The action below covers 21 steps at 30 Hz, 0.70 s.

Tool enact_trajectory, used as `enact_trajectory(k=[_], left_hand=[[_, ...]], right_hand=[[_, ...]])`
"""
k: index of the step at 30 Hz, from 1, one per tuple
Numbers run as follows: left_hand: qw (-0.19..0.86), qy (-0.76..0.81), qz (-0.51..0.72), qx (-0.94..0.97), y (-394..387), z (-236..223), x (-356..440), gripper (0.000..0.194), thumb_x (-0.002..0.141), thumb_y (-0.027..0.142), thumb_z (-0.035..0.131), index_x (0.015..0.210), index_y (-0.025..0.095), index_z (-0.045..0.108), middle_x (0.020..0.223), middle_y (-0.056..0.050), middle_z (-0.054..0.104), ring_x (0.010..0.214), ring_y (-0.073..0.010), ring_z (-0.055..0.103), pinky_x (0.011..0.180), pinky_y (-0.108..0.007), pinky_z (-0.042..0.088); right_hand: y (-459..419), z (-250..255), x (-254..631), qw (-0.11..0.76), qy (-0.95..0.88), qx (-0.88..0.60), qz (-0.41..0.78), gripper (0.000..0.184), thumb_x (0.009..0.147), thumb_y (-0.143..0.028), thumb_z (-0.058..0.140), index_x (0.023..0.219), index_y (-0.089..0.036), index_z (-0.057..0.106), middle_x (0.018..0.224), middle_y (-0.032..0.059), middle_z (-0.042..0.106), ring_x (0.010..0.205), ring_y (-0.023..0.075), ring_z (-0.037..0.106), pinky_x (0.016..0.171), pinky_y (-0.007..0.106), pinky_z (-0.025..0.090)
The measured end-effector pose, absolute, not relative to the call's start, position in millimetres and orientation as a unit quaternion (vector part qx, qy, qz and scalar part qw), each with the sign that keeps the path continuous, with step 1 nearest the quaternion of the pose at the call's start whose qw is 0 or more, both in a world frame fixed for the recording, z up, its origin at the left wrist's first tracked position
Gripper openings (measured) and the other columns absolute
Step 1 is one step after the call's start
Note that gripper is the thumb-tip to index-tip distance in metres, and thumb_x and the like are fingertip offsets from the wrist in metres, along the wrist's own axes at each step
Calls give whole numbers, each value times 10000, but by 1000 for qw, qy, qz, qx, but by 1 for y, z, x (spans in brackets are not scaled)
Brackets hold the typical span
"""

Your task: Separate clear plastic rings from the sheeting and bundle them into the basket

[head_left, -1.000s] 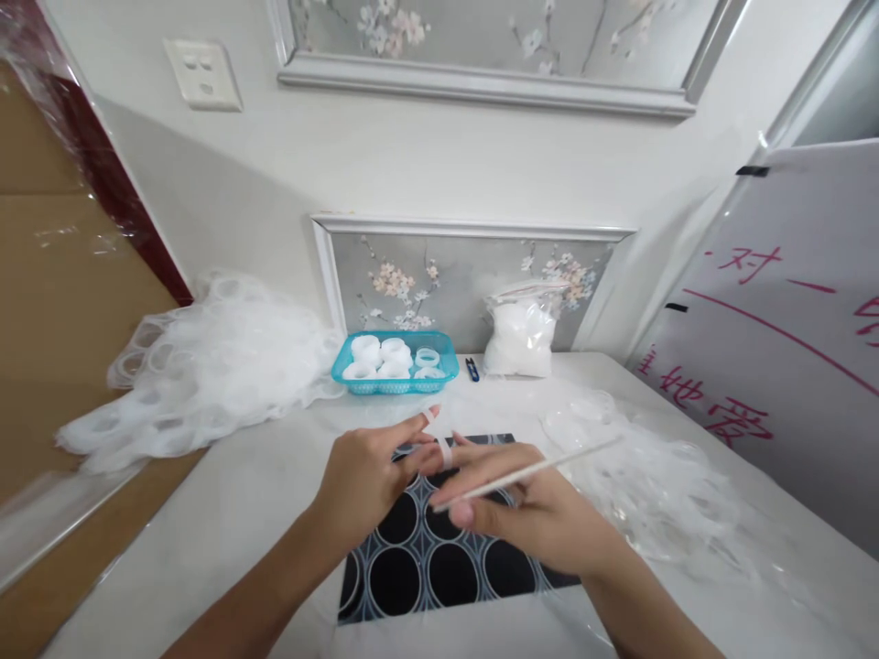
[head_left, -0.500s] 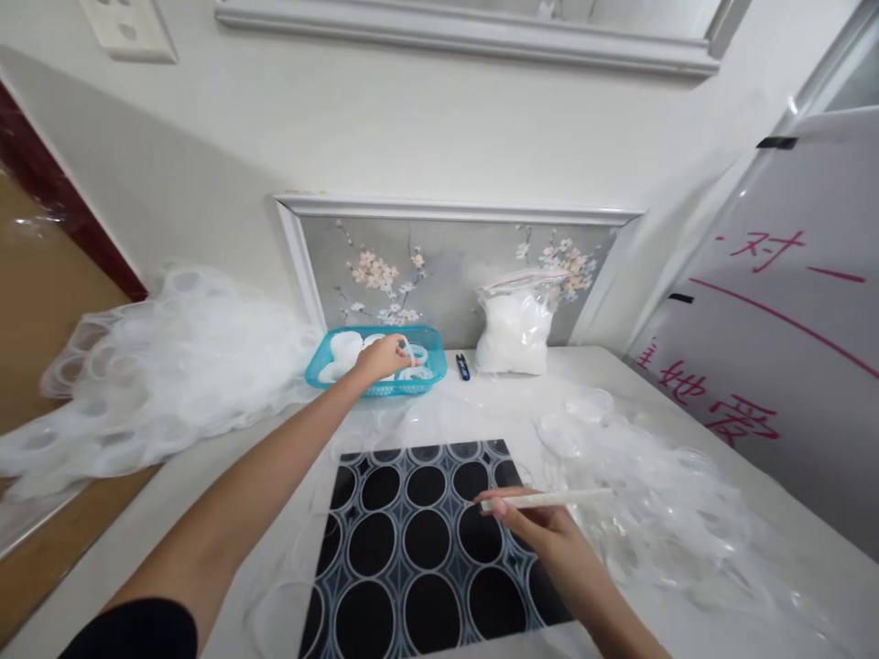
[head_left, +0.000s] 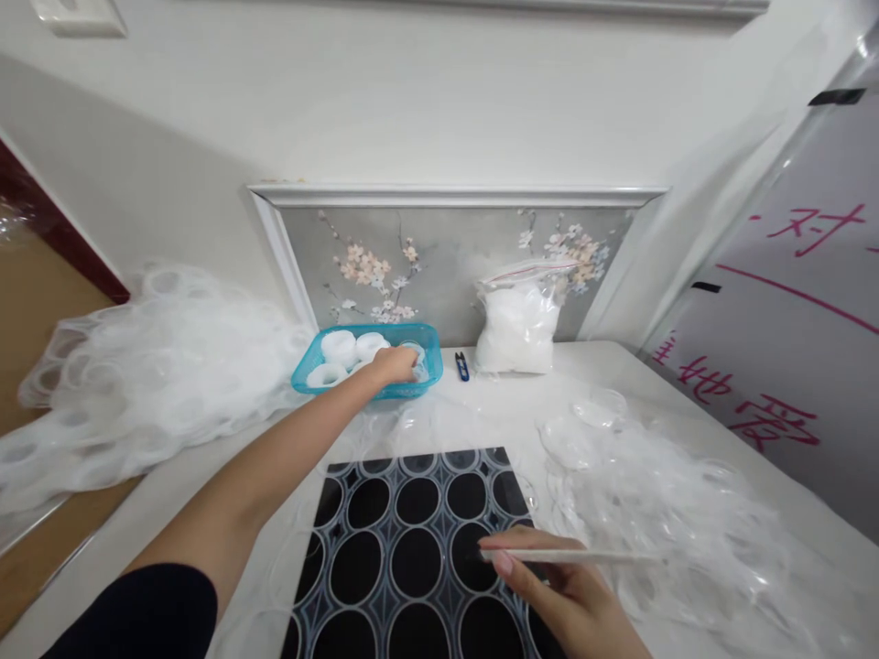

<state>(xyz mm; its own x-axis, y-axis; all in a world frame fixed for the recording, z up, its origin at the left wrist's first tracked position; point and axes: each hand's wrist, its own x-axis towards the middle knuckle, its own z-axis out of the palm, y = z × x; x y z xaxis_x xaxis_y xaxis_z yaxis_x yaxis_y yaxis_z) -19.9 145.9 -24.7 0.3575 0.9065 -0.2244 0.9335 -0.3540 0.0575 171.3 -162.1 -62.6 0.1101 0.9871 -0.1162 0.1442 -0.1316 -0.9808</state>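
Glossy translucent plastic basket (head_left: 434, 359), shiny clear plastic bag (head_left: 518, 328), smooth mat (head_left: 416, 501), matt cloth sleeve (head_left: 147, 611).

a picture of little flowers (head_left: 443, 252) in a silver frame (head_left: 453, 196) sits on the white wall (head_left: 385, 110). a bit of a wall plate (head_left: 81, 16) shows at the top left. at the right is a pale board (head_left: 803, 348) with red writing (head_left: 775, 423).

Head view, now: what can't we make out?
All in the head view:
Left hand: whether its fingers grip anything; the hand itself hides them.
Basket: contents behind that hand.
Stick: exact far end, blurred against the clear plastic pile.
Black sheet: near edge, cut off at the bottom; right part, behind the right hand.
Red writing: remainder, cut off at right.
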Motion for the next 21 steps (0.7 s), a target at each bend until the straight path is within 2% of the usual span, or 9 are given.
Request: enact_trajectory(k=[6,8,10,13,16,21], left_hand=[[64,549,-118,825,152,-21,-21,241,907,334,622,1056,145,633,1100,-69,636,1028,-218,605,902,-432,499],[49,561,-116,818,155,-20,-22,264,902,338,625,1086,149,623,1140,-77,621,1078,-235,584,930,-450,480],[32,581,-121,804,156,-19,-22,298,896,360,628,1106,150,616,1186,-91,601,1132,-255,555,964,-476,452],[30,597,-143,789,157,-22,-20,330,890,399,630,1094,140,621,1188,-98,600,1141,-263,548,965,-481,452],[44,602,-162,781,158,-26,-16,310,911,373,609,1121,144,611,1183,-95,602,1092,-243,577,927,-457,487],[57,611,-166,772,162,-33,-10,331,926,339,597,1196,148,576,1219,-100,583,1069,-237,593,900,-451,512]], right_hand=[[-159,-61,172,439,-480,-585,484,358,748,-589,681,872,-265,767,1002,72,726,1008,261,639,876,358,512],[-157,-62,172,410,-495,-581,500,370,770,-585,656,852,-236,744,908,68,718,886,232,648,808,349,508],[-154,-65,171,379,-501,-574,526,378,790,-570,634,873,-207,702,741,36,667,688,177,604,658,311,482],[-151,-69,170,367,-493,-561,555,407,800,-530,625,1030,-195,623,624,-28,563,545,123,492,528,259,384],[-150,-68,170,373,-508,-558,540,408,817,-518,598,1069,-197,597,648,-22,565,582,135,509,546,264,382],[-157,-50,172,384,-568,-570,453,338,851,-533,546,934,-222,648,769,37,649,678,173,582,599,282,445]])
